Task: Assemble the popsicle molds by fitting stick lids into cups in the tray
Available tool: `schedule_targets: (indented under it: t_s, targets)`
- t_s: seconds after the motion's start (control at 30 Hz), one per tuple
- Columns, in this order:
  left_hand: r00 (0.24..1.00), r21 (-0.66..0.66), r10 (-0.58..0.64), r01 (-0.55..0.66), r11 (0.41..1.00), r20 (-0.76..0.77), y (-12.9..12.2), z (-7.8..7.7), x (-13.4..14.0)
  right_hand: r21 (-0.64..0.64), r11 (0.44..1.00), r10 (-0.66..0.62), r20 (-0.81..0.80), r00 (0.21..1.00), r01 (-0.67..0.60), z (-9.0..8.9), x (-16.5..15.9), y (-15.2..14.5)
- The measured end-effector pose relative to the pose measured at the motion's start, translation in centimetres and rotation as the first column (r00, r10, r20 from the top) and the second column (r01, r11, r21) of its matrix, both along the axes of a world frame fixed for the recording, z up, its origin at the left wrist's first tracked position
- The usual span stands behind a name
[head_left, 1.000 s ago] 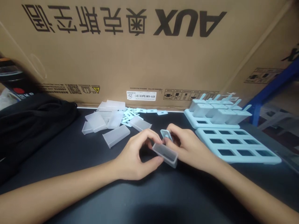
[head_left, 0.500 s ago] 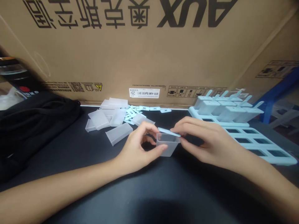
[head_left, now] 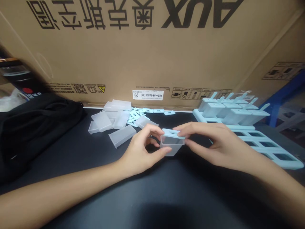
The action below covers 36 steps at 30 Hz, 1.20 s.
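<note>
Recorded at the back: large cardboard carton [head_left: 107, 60], lettering upside down. Below it, black table [head_left: 114, 197]. On the left, bunched black cloth [head_left: 45, 127], with black bottle [head_left: 21, 79] behind. On the right, near tray [head_left: 292, 164], light blue, slotted, partly hidden by a forearm; just behind, rear tray [head_left: 199, 115], bearing several lidded moulds [head_left: 212, 109] with handles pointing up, exact count not clear.

Found at centre: left hand [head_left: 141, 151], thumb pressed on the near wall of held mould [head_left: 172, 150], index finger curled to its left end by the lid; grip of the remaining fingers: cannot tell. Opposite, right hand [head_left: 209, 140], thumb and forefinger pinching the right end of lid [head_left: 168, 131]; other fingers largely hidden.

Located between both hands: held mould, upright, mouth partly visible. Lid over the far side of that mouth, not fully seated. Left of centre, heap of loose moulds [head_left: 102, 121], translucent. Smallest, beside the heap: scattered light-blue pieces [head_left: 134, 116], some overlapping, a few in a row toward the right
</note>
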<state>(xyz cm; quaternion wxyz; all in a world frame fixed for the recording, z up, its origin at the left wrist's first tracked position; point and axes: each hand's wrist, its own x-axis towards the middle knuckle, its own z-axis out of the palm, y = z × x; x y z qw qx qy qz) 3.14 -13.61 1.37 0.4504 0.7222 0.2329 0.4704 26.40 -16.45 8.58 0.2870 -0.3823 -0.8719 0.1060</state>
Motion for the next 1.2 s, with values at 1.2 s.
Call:
schedule_targets:
  t_s: [1.2]
  targets:
    - [1.000, 0.077, 0.022, -0.023, 0.997, 0.006, 0.17, 0.15, -0.06, -0.069, 0.996, 0.056, -0.045, 0.997, -0.059, 0.45, -0.22, 0.00]
